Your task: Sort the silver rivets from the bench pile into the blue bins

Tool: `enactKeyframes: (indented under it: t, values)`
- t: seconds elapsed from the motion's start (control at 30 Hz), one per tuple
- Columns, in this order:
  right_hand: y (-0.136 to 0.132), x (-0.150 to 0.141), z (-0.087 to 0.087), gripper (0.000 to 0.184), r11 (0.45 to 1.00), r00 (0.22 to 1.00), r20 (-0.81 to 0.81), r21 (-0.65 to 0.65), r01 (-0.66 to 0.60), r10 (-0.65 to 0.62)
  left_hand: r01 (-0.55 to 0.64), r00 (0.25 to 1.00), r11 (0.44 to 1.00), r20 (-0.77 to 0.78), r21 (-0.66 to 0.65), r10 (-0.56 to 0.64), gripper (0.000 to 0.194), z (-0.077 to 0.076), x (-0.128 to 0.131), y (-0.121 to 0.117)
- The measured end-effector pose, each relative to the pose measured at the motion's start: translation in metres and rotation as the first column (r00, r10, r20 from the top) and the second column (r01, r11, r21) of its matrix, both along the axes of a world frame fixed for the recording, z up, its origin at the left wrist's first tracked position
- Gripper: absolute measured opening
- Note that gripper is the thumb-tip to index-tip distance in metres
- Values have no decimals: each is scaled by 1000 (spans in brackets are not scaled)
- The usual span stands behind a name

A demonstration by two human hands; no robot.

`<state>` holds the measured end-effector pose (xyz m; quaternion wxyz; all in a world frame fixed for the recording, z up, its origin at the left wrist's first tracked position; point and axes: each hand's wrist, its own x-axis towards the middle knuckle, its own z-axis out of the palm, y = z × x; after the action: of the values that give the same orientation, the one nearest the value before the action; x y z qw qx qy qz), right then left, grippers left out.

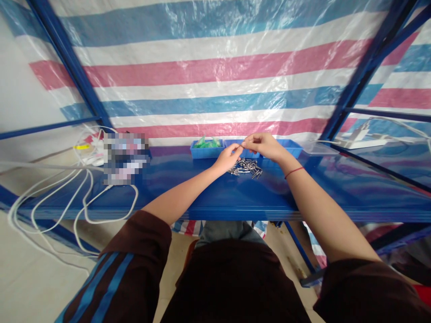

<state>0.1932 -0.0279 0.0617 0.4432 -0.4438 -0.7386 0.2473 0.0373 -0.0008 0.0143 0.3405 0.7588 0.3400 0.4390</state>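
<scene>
My left hand [229, 158] and my right hand [262, 146] meet above the blue shelf, fingertips pinched together. Whatever lies between the fingertips is too small to make out. Just beneath them a loose pile of small metal screw-like pieces [247, 168] is spread on the shelf. Behind the hands stand blue plastic bins in a row. The left bin [205, 152] holds green pieces [207, 142]. My hands partly hide the middle bin, and the right bin [292, 149] shows beyond my right wrist.
White cables [84, 197] loop over the shelf's left end beside a blurred-out patch [124, 157]. A clear plastic lid or sheet [319, 148] lies right of the bins, near a white power strip [360, 139]. Blue metal posts and a striped tarp [215, 67] stand behind.
</scene>
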Motion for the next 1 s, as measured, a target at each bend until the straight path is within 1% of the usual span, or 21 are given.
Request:
enactKeyframes:
  t: [0.17, 0.27, 0.37, 0.47, 0.53, 0.6, 0.63, 0.7, 0.73, 0.77, 0.83, 0.9, 0.93, 1.0]
  values:
    - [3, 0, -3, 29, 1000, 1000, 15, 9, 4, -4, 4, 1000, 999, -10, -34, -5, 16, -1, 0, -1]
    - [2, -2, -2, 26, 999, 1000, 29, 33, -10, 9, 11, 1000, 1000, 0, -28, -11, 14, -2, 0, 0]
    - [0, -3, -1, 23, 997, 1000, 24, 75, -7, 5, -34, 999, 998, 43, 59, 32, 11, -1, -1, 3]
    - [2, -1, -2, 20, 992, 999, 32, 124, 11, -15, -131, 988, 976, 102, 175, 114, 9, 2, -3, 6]
    - [5, 1, -4, 20, 991, 997, 70, 132, 10, -19, -177, 981, 961, 114, 211, 155, 10, 3, -5, 9]
    - [9, 4, -6, 21, 996, 994, 105, 88, 29, -39, -204, 978, 953, 89, 224, 189, 14, 3, -7, 11]
    - [11, 6, -7, 21, 997, 992, 103, 51, 64, -69, -208, 978, 951, 53, 228, 202, 17, 3, -8, 12]
    - [16, 11, -9, 20, 980, 980, 32, -34, 198, -197, -174, 976, 950, -81, 259, 201, 28, 2, -12, 11]
    - [18, 15, -9, 19, 955, 957, -42, -81, 285, -288, -132, 967, 947, -174, 292, 188, 33, 2, -13, 10]
    - [20, 20, -9, 16, 920, 914, -132, -135, 367, -384, -75, 946, 940, -276, 331, 173, 36, 1, -15, 9]
    - [24, 31, -8, 10, 839, 783, -308, -260, 478, -541, 37, 875, 918, -457, 394, 160, 34, -1, -17, 5]
    - [27, 43, -8, 7, 773, 660, -403, -376, 512, -634, 105, 806, 912, -571, 397, 156, 32, -2, -17, 1]
    - [28, 47, -9, 9, 748, 621, -419, -420, 513, -662, 125, 782, 915, -605, 384, 147, 32, -3, -17, 0]
    - [29, 53, -9, 15, 726, 592, -425, -473, 499, -684, 152, 750, 922, -649, 356, 127, 35, -3, -16, -2]
